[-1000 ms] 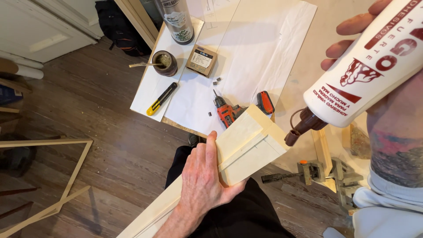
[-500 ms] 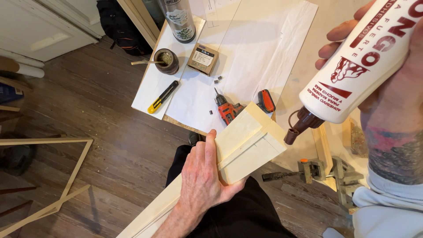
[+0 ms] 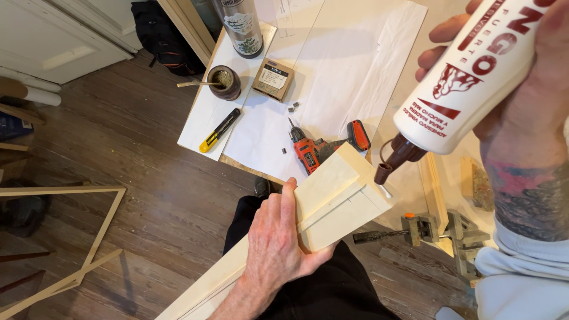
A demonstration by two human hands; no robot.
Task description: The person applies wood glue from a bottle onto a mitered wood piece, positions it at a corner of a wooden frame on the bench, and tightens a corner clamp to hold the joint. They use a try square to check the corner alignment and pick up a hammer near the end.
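We are gripping the pale moulded wood strip [image 3: 332,201] in our curled left hand [image 3: 278,249], its cut end raised over our lap, while our right hand [image 3: 521,101] is squeezing the tilted glue bottle [image 3: 468,83], nozzle touching that end, beyond the surface's near edge [image 3: 249,169] and the red drill [image 3: 311,151].

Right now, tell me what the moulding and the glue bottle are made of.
Moulding in the left hand: pale bare wood, matt, faint grain, seemingly unfinished. Glue bottle in the right hand: smooth white plastic, by its look, with a brown nozzle.
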